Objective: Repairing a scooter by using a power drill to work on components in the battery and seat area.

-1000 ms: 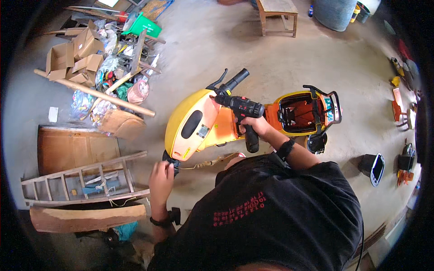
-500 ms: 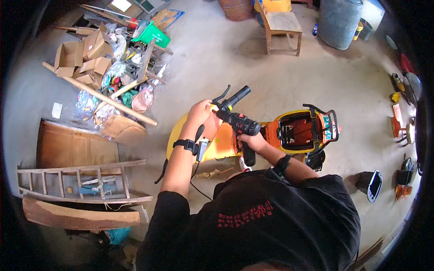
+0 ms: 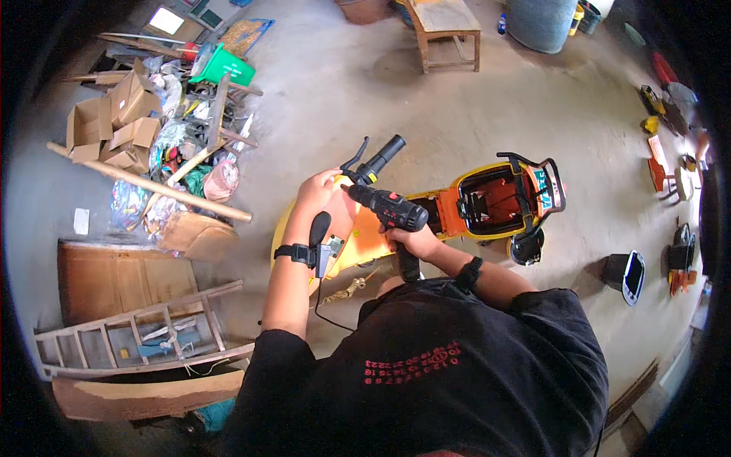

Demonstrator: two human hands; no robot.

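Note:
My right hand (image 3: 417, 241) is closed round the grip of a black cordless drill (image 3: 390, 208) with red marks. The drill's front end points left, to the yellow handlebar cover of a yellow and orange scooter (image 3: 363, 242). My left hand (image 3: 315, 195) bends over that cover beside the drill's tip, fingers together; what lies under its fingertips is hidden. Beyond the drill stick out the black handlebar grip (image 3: 391, 148) and a brake lever (image 3: 356, 154). The other grip (image 3: 320, 227) shows below my left wrist. The scooter's seat compartment (image 3: 491, 199) is uncovered.
Cardboard boxes (image 3: 90, 126), bags and a green bin (image 3: 228, 67) crowd the left, behind a long pole (image 3: 152, 183). A wooden ladder (image 3: 142, 335) lies lower left. A wooden bench (image 3: 448, 21) and a large blue-grey barrel (image 3: 538, 24) stand far back. A black bin-like part (image 3: 623, 276) sits right.
The whole view has shifted, so most of the room sits further left. Both hands and the drill keep about the same place on the scooter.

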